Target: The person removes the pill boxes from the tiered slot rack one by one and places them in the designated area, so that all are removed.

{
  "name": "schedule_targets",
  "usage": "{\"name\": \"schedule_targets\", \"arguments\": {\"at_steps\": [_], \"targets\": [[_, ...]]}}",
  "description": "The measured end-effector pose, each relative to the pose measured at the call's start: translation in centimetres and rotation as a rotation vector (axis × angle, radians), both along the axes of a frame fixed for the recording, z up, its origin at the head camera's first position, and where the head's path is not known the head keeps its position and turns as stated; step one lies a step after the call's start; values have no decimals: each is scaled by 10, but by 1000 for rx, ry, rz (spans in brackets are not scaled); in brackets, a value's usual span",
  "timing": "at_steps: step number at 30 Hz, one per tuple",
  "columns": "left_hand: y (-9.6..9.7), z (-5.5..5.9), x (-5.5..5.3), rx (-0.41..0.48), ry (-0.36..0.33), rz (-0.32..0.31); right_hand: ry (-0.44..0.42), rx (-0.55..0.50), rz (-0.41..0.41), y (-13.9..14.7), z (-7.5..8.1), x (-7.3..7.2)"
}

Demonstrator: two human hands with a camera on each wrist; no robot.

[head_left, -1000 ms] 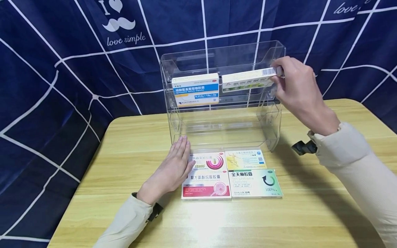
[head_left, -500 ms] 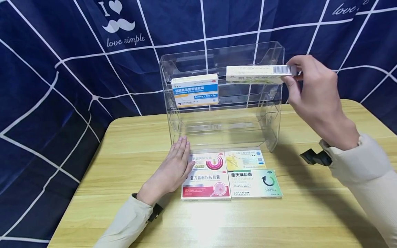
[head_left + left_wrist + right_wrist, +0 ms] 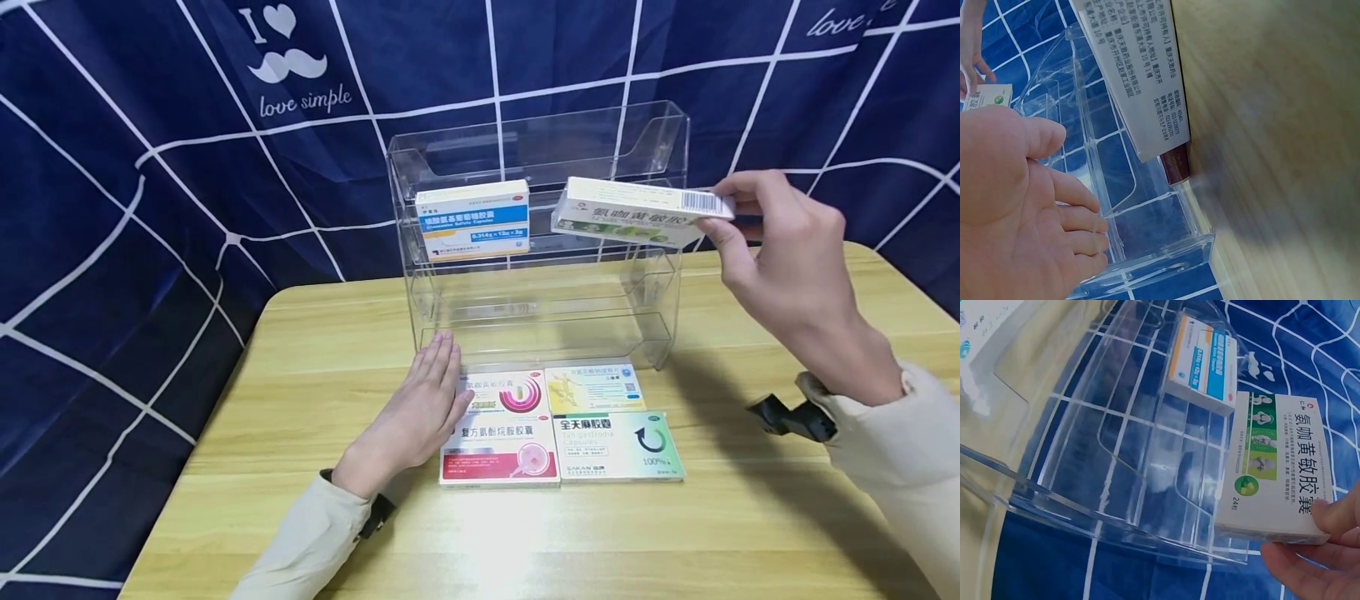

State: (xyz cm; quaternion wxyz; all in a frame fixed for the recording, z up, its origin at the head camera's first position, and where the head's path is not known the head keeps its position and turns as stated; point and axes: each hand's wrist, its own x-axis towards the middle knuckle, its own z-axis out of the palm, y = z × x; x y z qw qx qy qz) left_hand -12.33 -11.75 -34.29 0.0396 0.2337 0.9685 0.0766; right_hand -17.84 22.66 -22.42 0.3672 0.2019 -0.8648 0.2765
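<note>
My right hand [image 3: 795, 242] pinches one end of a white and green medicine box [image 3: 637, 212] between thumb and fingers. The box is tilted in front of the upper right part of a clear plastic rack [image 3: 540, 333]; in the right wrist view the same medicine box [image 3: 1275, 465] shows its printed face. A blue and white medicine box [image 3: 474, 221] stands in the rack, left of the held one. My left hand [image 3: 408, 412] lies with straight fingers at the left edge of a pink and white medicine box [image 3: 498, 392], fingertips close to the rack's lower front.
On the wooden table [image 3: 337, 333] before the rack lie a red and white box [image 3: 498, 454], a yellow and white box [image 3: 596, 387] and a green and white box [image 3: 618, 446], side by side. Behind hangs a dark blue curtain [image 3: 435, 58] with white lines.
My right hand has drawn the white and green medicine box rightward and toward me from the rack; its face tipped upward, then came back into view. The left hand stays still.
</note>
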Motion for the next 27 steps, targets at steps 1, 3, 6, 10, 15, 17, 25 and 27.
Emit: {"name": "schedule_targets", "arguments": {"at_steps": [1, 3, 6, 10, 15, 17, 25, 27], "targets": [[0, 0, 0, -1, 1, -1, -9, -7, 4, 1, -2, 2], [1, 0, 0, -3, 1, -4, -30, -22, 18, 3, -6, 5], [1, 1, 0, -9, 1, -5, -81, -33, 37, 5, -12, 10], [1, 1, 0, -8, 6, -5, -156, -48, 57, 10, -20, 17], [2, 1, 0, -6, 11, -4, -248, -107, 106, 15, -31, 25], [1, 1, 0, -8, 12, -4, -280, -126, 116, 17, -34, 27], [1, 0, 0, -5, 8, 2, -334, -152, 124, 24, -37, 31], [1, 1, 0, -5, 7, 2, -332, -152, 126, 24, -38, 32]]}}
